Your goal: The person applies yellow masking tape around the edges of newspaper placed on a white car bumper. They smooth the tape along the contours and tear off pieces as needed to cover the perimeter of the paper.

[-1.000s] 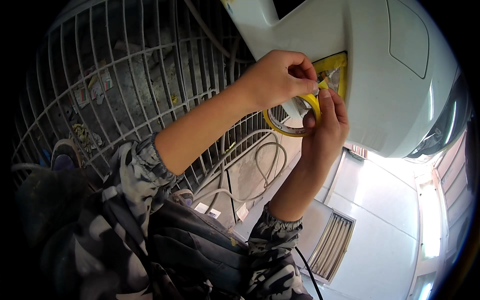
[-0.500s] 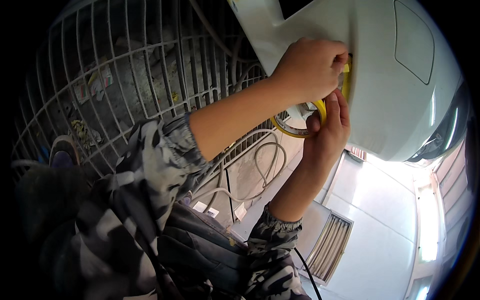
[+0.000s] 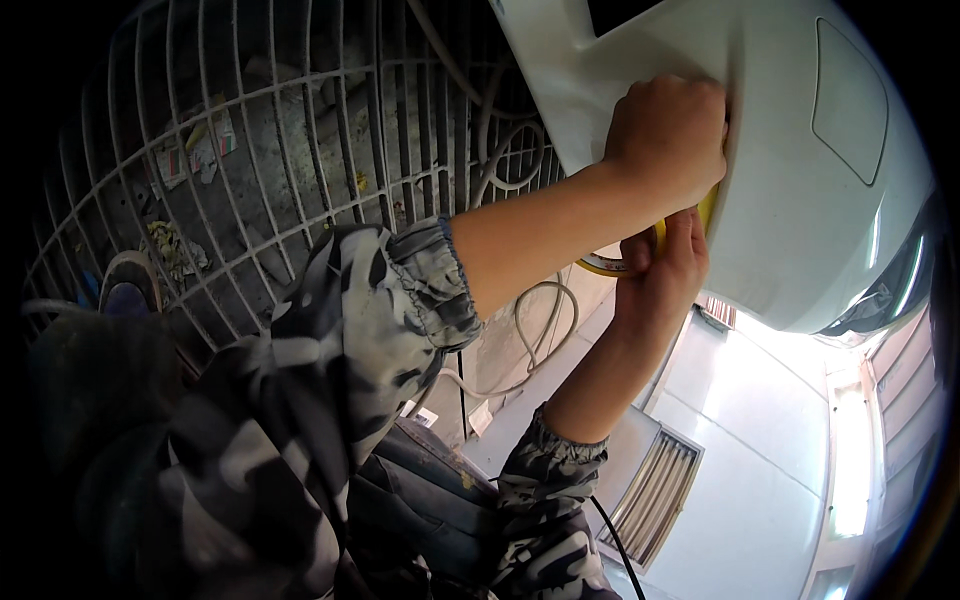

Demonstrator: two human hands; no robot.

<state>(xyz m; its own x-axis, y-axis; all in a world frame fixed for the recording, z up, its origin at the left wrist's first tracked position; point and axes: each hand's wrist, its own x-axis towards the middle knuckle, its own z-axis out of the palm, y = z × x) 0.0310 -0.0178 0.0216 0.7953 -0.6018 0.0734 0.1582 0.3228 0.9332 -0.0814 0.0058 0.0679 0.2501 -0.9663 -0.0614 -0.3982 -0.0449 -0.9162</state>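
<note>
My left hand (image 3: 668,130) is curled into a fist against the edge of a pale car body panel (image 3: 770,210); its fingertips and whatever they grip are hidden. Just below it, my right hand (image 3: 668,262) is closed on a roll of yellow tape (image 3: 603,266), with fingers through and around the ring. A yellow tape strip (image 3: 708,208) shows along the panel edge, between the two hands and the panel. My left forearm hides part of the roll.
A metal floor grating (image 3: 290,130) with litter beneath it spreads on the left. A pale hose (image 3: 545,340) loops below my left forearm. A louvred vent (image 3: 652,495) sits in the white wall (image 3: 745,460) at lower right, with a black cable (image 3: 618,545) beside it.
My left hand has moved right and turned, so its back now covers the upper tape strip seen before. My right hand has shifted slightly right with the roll, which now shows less.
</note>
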